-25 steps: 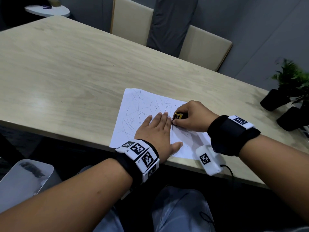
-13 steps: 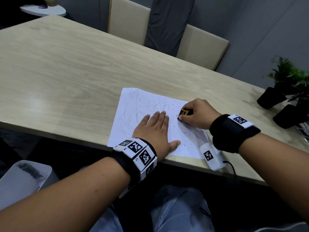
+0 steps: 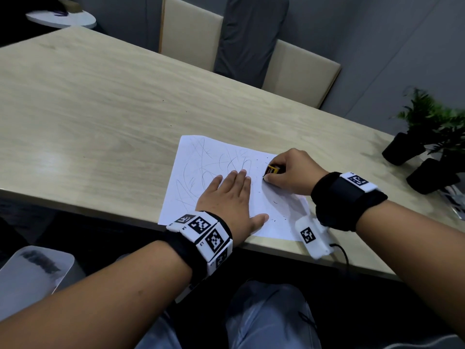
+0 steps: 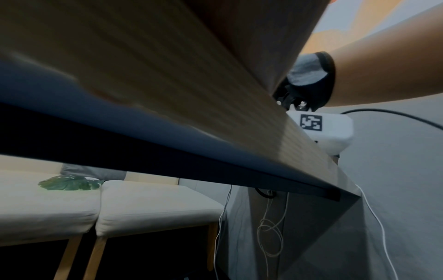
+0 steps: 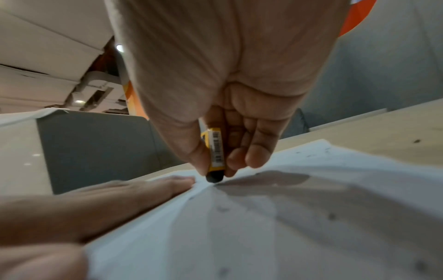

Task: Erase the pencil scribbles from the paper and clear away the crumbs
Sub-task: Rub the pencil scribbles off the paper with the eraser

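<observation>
half the eraser (image 3: pixel 273 170) behind fingers (image 3: pixel 281 170)

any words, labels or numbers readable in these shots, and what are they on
No text can be read in full.
Eraser sleeve: a barcode and small print, too blurred to read; the right hand grips it.
Wristbands: black-and-white square code markers, with tiny letters beside them too small to read.
White camera box: another square code marker, no words.
Paper: pencil scribbles only, no writing.
</observation>
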`<state>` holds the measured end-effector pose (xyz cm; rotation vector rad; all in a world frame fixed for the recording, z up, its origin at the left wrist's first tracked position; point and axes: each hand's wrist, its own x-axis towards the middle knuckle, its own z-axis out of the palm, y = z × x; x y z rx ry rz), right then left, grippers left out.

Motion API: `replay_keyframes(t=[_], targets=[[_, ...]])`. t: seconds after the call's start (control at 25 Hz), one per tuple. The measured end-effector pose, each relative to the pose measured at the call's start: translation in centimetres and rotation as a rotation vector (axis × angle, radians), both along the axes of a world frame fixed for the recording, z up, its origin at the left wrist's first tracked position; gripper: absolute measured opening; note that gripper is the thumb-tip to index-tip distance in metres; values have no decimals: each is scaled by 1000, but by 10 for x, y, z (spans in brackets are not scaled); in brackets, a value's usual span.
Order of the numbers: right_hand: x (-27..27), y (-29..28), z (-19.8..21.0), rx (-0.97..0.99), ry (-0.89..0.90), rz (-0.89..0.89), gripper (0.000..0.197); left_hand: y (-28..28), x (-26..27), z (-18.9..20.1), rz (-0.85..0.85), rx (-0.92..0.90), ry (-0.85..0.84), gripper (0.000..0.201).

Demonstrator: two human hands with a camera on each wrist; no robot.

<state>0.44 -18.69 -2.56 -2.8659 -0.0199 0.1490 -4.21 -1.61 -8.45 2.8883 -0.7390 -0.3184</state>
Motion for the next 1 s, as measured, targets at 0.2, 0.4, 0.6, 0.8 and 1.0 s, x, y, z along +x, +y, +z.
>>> replay_keyframes(t=[0.2,0.4,0.6,0.8,1.0], targets=[[-15,4,-9,13,21,47,24,4,-4,1,-20,3,-4,84],[-21,8,-4,43,23,90,15,4,-3,-3,28,-24,-21,91],[-14,7,-5,23,8,139,14,3,-2,-3,25,-14,-12,92],[-9,8,-3,11,11,176,12,3,-3,-3,27,-11,-13,92],[-5,4,-5,-1,-6,147,14,4,-3,-2,23,-6,-9,93]])
